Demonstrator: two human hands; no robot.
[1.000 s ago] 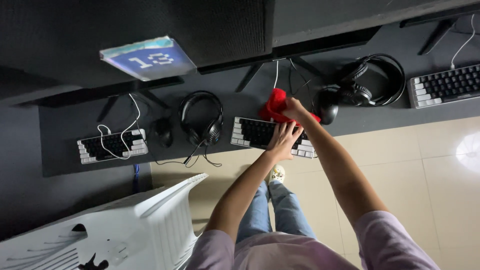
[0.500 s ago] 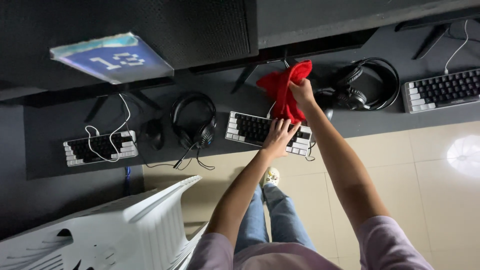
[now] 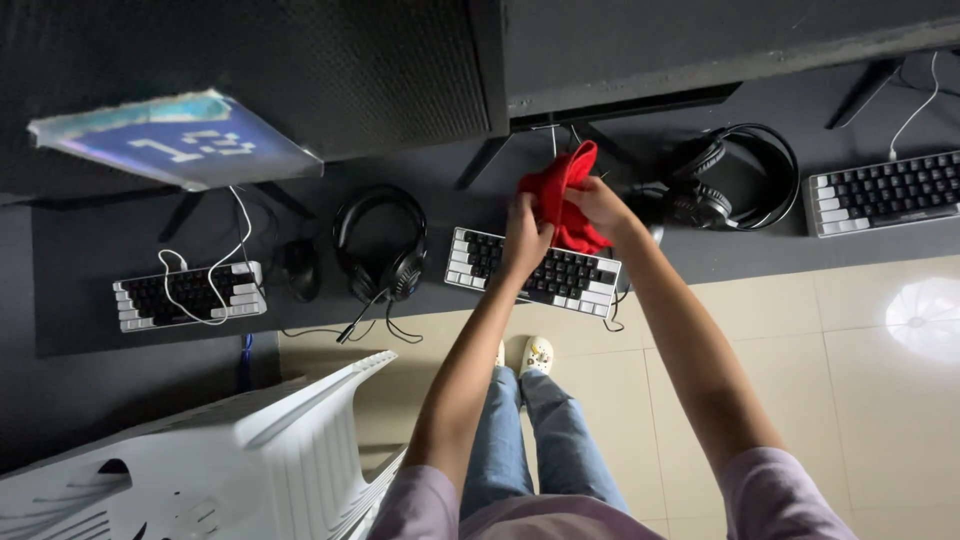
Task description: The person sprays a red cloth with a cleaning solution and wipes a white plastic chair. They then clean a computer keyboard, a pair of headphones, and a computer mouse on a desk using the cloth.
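Observation:
Both of my hands hold a red cloth (image 3: pixel 562 190) above a black-and-white keyboard (image 3: pixel 536 272) on the dark desk (image 3: pixel 720 260). My left hand (image 3: pixel 524 236) grips the cloth's left side, with its wrist over the keyboard. My right hand (image 3: pixel 598 206) pinches the cloth from the right. The cloth is bunched, and its upper end stands up in front of a black monitor's stand (image 3: pixel 600 105).
Black headphones (image 3: pixel 384 250) and a mouse (image 3: pixel 300 270) lie left of the keyboard, with a second keyboard (image 3: pixel 188 296) under a white cable. More headphones (image 3: pixel 740 180) and a third keyboard (image 3: pixel 886 192) are to the right. A white plastic chair (image 3: pixel 230 450) stands at lower left on the tiled floor.
My left hand has lifted off the keyboard and taken hold of the red cloth. My right hand has brought the cloth down and slightly left.

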